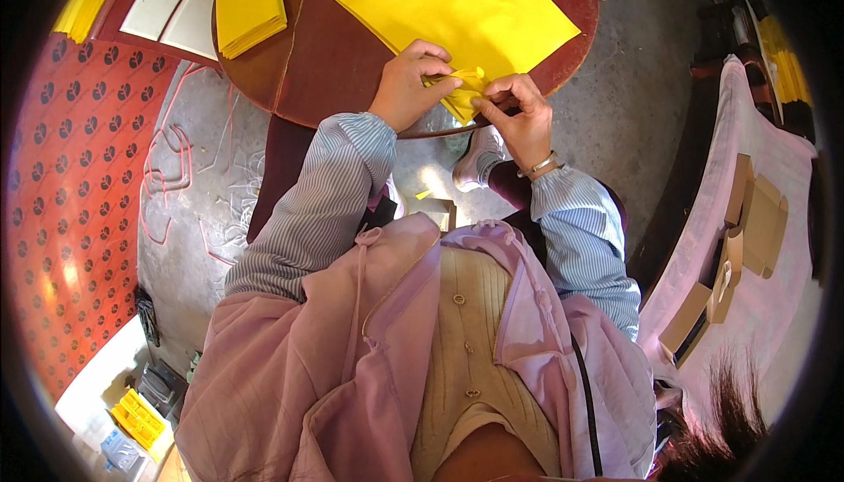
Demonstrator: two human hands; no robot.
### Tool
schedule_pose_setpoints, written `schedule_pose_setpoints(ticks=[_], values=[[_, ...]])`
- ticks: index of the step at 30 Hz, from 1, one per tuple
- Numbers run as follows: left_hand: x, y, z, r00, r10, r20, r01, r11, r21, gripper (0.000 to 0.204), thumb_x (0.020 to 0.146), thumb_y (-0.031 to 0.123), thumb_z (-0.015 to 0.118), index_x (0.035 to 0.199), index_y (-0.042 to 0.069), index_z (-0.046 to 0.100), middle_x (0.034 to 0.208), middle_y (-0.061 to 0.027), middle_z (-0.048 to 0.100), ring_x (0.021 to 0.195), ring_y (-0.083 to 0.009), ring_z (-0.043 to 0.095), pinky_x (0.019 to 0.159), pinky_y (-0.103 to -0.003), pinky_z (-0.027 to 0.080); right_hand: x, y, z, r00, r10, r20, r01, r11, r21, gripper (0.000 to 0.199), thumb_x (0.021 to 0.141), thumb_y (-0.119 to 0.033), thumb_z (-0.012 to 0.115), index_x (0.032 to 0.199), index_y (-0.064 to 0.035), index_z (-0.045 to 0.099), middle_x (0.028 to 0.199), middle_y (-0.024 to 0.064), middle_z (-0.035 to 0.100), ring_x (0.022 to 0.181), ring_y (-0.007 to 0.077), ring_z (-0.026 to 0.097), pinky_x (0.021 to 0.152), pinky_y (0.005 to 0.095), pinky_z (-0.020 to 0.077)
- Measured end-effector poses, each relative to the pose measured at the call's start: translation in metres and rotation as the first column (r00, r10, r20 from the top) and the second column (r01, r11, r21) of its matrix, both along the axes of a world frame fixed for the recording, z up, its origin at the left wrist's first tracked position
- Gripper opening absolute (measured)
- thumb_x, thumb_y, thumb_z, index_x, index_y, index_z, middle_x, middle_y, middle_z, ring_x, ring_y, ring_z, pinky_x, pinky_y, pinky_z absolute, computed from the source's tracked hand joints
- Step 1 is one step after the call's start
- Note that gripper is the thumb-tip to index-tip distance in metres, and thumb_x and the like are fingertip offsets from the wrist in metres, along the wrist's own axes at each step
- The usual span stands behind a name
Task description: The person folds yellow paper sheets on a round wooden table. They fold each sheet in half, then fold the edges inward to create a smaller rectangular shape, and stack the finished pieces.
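A flat yellow sheet [457, 7], fabric-like, lies on the brown round table [330, 69]. At its near corner, by the table's front edge, a crumpled yellow piece [468, 95] is bunched between my hands; I cannot tell whether it belongs to the sheet. My left hand [411, 84] pinches this piece from the left with thumb and fingers. From the right, my right hand [520, 117] grips it between thumb and forefinger, a bracelet at the wrist. To the left on the table lies a folded yellow stack [251, 7].
Below the table, a shoe [479, 161] and a small open cardboard box [440, 211] show on the concrete floor. Cords and scraps [233, 218] are strewn at left, beside a red patterned panel [79, 192]. At right, cardboard boxes [763, 227] rest on a pink cloth [782, 324].
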State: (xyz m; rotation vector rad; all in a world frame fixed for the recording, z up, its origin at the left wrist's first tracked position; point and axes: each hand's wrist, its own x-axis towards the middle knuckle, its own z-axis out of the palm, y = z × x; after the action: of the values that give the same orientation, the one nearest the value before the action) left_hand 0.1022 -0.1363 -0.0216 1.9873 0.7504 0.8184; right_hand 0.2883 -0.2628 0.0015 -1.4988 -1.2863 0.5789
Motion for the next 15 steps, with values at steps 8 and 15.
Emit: schedule_pose_setpoints(ticks=[8,15], values=[[-0.0005,0.0014,-0.0006,1.0,-0.009,-0.005,0.009,1.0,0.006,0.022,0.087,0.018,0.084,0.099,0.001,0.077,0.117,-0.0093,0.07,0.104,-0.0232,0.071,0.091,-0.032,0.056,0.0011,-0.0025,0.0039,0.994,0.022,0.108,-0.028,0.998,0.054,0.016,0.084,-0.002,0.087,0.098,-0.001,0.08,0.092,0.0064,0.067,0.076,0.0143,0.071,0.068,0.0264,0.0586],[-0.002,0.0026,0.0011,0.999,-0.029,-0.014,0.029,1.0,0.007,0.02,0.089,0.018,0.082,0.099,0.001,0.077,0.117,-0.0095,0.07,0.104,-0.0235,0.07,0.091,-0.032,0.056,0.0016,-0.0006,0.0055,1.0,0.001,0.031,0.0,1.0,-0.03,0.014,0.084,-0.004,0.087,0.095,0.0002,0.08,0.09,0.007,0.068,0.075,0.0155,0.071,0.068,0.0275,0.0587]])
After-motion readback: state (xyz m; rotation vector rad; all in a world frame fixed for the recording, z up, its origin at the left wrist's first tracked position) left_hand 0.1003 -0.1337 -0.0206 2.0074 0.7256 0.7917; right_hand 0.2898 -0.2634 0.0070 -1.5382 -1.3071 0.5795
